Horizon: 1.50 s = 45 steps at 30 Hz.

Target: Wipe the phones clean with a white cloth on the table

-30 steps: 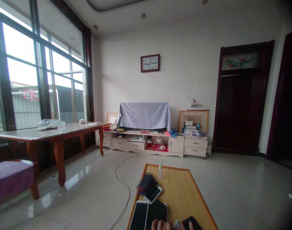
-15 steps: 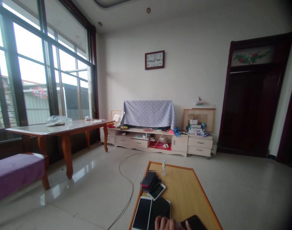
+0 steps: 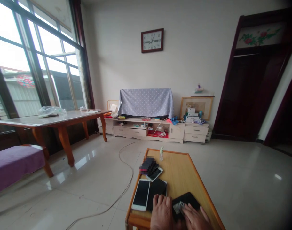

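Observation:
A black flat device (image 3: 190, 197), like a phone or small tablet, lies on the near part of the wooden table (image 3: 175, 172). My right hand (image 3: 195, 218) presses a small greyish-white cloth or wipe (image 3: 178, 207) against its surface, fingers stretched over it. Beside the device's left edge is my left hand (image 3: 161, 210), its fingers curled downward; what they grip, if anything, is hidden. To the left lie a white phone with a dark screen (image 3: 141, 194) and a dark flat device (image 3: 157, 188), partly under my left hand.
Farther up the table are a smaller white-edged phone (image 3: 155, 174), a blurred dark stack (image 3: 148, 165) and a small spray bottle (image 3: 161, 154). A cable (image 3: 126, 188) runs over the floor at left. A long table (image 3: 71, 117) stands by the window.
The view has tipped downward, so both hands show more fully. The right hand now shows on the black device with the cloth under its fingers.

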Available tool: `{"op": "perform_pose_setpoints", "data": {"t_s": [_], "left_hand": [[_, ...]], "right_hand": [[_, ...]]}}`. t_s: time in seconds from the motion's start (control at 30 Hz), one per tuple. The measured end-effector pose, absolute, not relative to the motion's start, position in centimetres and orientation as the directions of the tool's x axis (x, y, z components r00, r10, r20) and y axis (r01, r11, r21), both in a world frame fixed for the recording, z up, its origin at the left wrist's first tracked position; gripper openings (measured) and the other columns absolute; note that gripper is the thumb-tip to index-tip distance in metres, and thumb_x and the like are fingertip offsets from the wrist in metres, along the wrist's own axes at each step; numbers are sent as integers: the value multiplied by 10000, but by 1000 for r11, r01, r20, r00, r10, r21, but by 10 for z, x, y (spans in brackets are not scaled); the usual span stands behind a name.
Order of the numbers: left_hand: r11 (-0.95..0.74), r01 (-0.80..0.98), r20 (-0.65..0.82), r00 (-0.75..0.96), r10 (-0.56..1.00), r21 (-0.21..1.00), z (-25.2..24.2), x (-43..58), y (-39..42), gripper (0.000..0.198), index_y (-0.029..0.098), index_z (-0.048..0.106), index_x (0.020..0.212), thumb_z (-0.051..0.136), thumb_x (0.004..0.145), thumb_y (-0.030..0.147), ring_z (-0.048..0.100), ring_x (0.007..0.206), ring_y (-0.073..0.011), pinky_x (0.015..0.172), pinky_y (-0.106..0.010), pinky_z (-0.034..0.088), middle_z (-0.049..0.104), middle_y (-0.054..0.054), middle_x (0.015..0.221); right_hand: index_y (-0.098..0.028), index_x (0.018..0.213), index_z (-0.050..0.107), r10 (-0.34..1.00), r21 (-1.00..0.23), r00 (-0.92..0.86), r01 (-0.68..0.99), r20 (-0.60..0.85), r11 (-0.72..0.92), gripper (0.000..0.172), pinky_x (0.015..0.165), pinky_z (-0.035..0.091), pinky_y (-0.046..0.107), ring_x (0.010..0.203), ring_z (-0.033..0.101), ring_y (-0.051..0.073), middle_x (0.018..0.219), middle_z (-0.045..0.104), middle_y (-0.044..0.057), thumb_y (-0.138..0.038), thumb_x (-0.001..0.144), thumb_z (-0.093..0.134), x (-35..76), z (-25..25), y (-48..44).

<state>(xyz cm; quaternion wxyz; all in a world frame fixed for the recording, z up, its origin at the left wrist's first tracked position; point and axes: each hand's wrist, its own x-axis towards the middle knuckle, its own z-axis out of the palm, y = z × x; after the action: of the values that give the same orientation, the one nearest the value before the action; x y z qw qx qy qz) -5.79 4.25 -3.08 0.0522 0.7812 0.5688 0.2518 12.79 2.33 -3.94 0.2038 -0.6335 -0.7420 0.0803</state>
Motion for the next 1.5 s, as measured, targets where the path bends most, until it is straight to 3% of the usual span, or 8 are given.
{"op": "perform_pose_setpoints", "data": {"t_s": [0.1, 0.2, 0.3, 0.73, 0.9, 1.07, 1.33, 1.5], "left_hand": [[-339, 847, 294, 230, 928, 409, -11, -57, 33, 462, 252, 590, 1013, 662, 620, 482, 520, 1073, -295, 1122, -515, 198, 627, -50, 1002], [-344, 845, 268, 249, 931, 409, 3, -55, 30, 409, 245, 592, 986, 651, 645, 462, 513, 1073, -294, 1121, -499, 195, 620, -57, 997], [-359, 837, 270, 264, 926, 413, 8, -54, 31, 460, 250, 584, 1062, 651, 656, 456, 499, 1108, -294, 1123, -483, 192, 615, -57, 1044], [-363, 862, 217, 302, 928, 355, 13, -51, 32, 462, 243, 589, 1106, 624, 698, 457, 476, 1160, -311, 1126, -480, 185, 610, -76, 1091], [-373, 861, 230, 308, 923, 345, 11, -51, 32, 490, 238, 581, 1127, 633, 688, 446, 481, 1137, -297, 1121, -469, 191, 606, -70, 1073], [-374, 870, 247, 304, 920, 321, 9, -49, 33, 485, 237, 570, 1123, 633, 690, 445, 479, 1127, -284, 1111, -452, 200, 604, -61, 1063], [-387, 852, 247, 313, 917, 354, -1, -53, 37, 435, 243, 541, 1152, 569, 727, 331, 477, 1122, -271, 1096, -445, 202, 601, -63, 1091], [-387, 849, 266, 305, 915, 360, 3, -51, 35, 436, 238, 554, 1091, 616, 706, 433, 485, 1095, -282, 1093, -448, 212, 599, -61, 1036]], "right_hand": [[-311, 1032, 733, 977, -611, 32, 784, 210, 105, 371, 951, 498, 395, 1022, 688, 254, 1105, 743, 38, -419, 889, 408, 132, -30, 21], [-245, 1098, 702, 963, -870, 225, 493, 149, 19, 451, 851, 537, 325, 976, 696, 237, 1077, 747, 57, -527, 875, 430, 134, -17, 30], [-184, 1142, 684, 949, -936, 284, 351, 134, 27, 517, 878, 531, 320, 1038, 678, 239, 1123, 731, 82, -543, 864, 437, 137, -15, 42], [-167, 1247, 628, 878, -831, 429, 552, 212, -69, 531, 1006, 467, 368, 1139, 620, 239, 1257, 661, 103, -454, 885, 366, 164, -29, 45], [-182, 1263, 623, 903, -761, 344, 648, 256, -31, 529, 1053, 434, 368, 1224, 571, 234, 1296, 641, 94, -452, 931, 312, 163, -26, 52], [-160, 1303, 605, 951, -665, 185, 747, 249, 29, 538, 1183, 249, 434, 1388, 402, 257, 1436, 529, 109, -474, 963, 331, 152, -24, 48], [-196, 1440, 463, 925, -403, -358, 834, 125, 377, 552, 1222, 109, 474, 1444, 300, 221, 1515, 425, 80, -480, 1024, 236, 105, -14, 9], [-158, 1420, 487, 986, -298, -141, 941, 90, 161, 600, 1212, 115, 519, 1442, 306, 249, 1513, 420, 109, -477, 1026, 167, 137, -11, 33]]}}
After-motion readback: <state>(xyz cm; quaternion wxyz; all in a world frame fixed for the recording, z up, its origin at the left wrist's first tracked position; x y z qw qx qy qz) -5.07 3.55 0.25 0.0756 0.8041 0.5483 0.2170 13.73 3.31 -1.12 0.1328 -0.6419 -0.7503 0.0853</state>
